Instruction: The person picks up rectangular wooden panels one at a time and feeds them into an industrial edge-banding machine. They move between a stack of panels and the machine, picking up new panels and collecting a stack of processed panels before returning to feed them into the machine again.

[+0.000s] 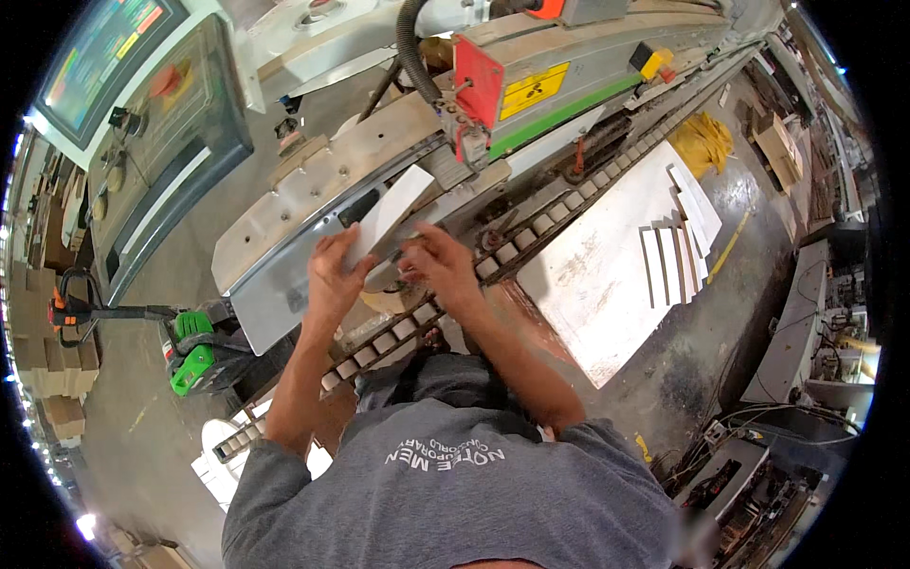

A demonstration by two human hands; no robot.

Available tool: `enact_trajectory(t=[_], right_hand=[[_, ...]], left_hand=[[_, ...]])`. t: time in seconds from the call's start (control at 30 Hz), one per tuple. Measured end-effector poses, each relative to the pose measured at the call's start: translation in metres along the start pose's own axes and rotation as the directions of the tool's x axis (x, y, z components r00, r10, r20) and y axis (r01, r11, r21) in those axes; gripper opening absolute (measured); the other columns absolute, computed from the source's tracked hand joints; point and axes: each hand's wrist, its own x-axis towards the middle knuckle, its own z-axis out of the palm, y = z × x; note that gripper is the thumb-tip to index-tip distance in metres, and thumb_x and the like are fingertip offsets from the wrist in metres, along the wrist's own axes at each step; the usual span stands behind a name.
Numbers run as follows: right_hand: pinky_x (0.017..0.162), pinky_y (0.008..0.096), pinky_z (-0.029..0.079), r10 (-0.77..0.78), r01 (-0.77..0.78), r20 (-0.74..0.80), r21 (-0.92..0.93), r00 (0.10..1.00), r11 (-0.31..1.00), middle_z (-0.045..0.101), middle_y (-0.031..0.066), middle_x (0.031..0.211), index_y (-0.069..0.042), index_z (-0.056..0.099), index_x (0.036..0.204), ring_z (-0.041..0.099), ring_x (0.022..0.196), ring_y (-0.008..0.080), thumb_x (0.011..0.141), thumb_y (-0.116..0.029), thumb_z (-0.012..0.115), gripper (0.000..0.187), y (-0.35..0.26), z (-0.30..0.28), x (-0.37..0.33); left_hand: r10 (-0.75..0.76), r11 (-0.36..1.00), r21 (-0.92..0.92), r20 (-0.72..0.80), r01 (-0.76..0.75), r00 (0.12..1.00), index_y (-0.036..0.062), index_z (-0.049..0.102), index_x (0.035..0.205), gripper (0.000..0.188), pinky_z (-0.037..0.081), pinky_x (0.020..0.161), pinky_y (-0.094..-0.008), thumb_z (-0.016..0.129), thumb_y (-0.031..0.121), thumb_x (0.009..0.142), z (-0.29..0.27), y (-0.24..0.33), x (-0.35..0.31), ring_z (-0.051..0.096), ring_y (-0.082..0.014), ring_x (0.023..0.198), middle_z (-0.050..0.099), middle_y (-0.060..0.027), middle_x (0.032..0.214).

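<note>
Left hand [334, 275] has its thumb and fingers closed around the near end of a white board [396, 207], tilted just in front of the machine [607, 71], its far end toward the machine's red plate [477, 81]. Right hand [438, 266] is half curled beside the board, on its right; whether it touches or pinches anything, I cannot tell.

To handle the board well, I would support it with both hands, keep it level and keep fingertips well clear of the machine's working parts.

Counting: one board is in hand. Right of the machine lie one big white sheet [583, 294] bearing at least four strips [671, 266], overlapped so a full count is uncertain, and one yellow cloth [701, 144]. Left of the machine is one screen [106, 64].
</note>
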Motion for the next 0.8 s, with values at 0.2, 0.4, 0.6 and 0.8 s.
enact_trajectory(t=[0.2, 0.4, 0.6, 0.8], right_hand=[[0.072, 0.0332, 0.06, 0.016, -0.016, 0.018, -0.018, 1.0, 1.0, 0.058, 0.0169, 0.122, 0.006, 0.014, 0.153, 0.066, 0.087, 0.0198, 0.102, -0.013, 0.052, 0.066, 0.04, 0.065, 0.036], [0.07, 0.0303, 0.061, 0.047, -0.047, 0.018, -0.026, 0.999, 0.999, 0.056, 0.0135, 0.118, 0.009, 0.02, 0.151, 0.065, 0.093, 0.0188, 0.101, -0.013, 0.051, 0.062, 0.041, 0.074, 0.056], [0.067, 0.03, 0.062, 0.018, -0.02, -0.018, -0.156, 1.0, 0.988, 0.057, 0.015, 0.116, 0.016, 0.037, 0.133, 0.066, 0.092, 0.0196, 0.1, -0.012, 0.052, 0.046, 0.051, 0.078, 0.071], [0.063, 0.0289, 0.061, 0.043, -0.024, 0.065, -0.268, 0.997, 0.963, 0.061, 0.0161, 0.105, 0.02, 0.034, 0.13, 0.066, 0.085, 0.0195, 0.101, -0.017, 0.052, 0.051, 0.044, 0.07, 0.076]], left_hand=[[0.105, 0.983, 0.164, -0.104, -0.087, 0.989, 0.0032, 0.07, 0.111, 0.049, 0.049, 0.088, -0.0459, 0.084, 0.004, 0.064, -0.003, -0.058, 0.007, 0.061, -0.0365, 0.101, 0.066, -0.0166, 0.112], [0.08, 0.954, 0.299, -0.214, -0.012, 0.974, 0.0092, 0.075, 0.104, 0.04, 0.044, 0.089, -0.0442, 0.085, 0.012, 0.065, -0.014, -0.059, 0.001, 0.055, -0.0336, 0.103, 0.061, -0.0123, 0.111], [-0.04, 0.971, 0.219, -0.257, 0.098, 0.965, 0.0087, 0.076, 0.101, 0.034, 0.043, 0.089, -0.0426, 0.084, 0.014, 0.069, -0.023, -0.069, -0.009, 0.055, -0.0312, 0.098, 0.062, -0.0106, 0.103], [-0.069, 0.981, 0.156, -0.262, 0.113, 0.963, 0.0046, 0.074, 0.099, 0.03, 0.044, 0.087, -0.0427, 0.082, 0.01, 0.071, -0.016, -0.071, -0.007, 0.058, -0.031, 0.09, 0.064, -0.01, 0.091]])
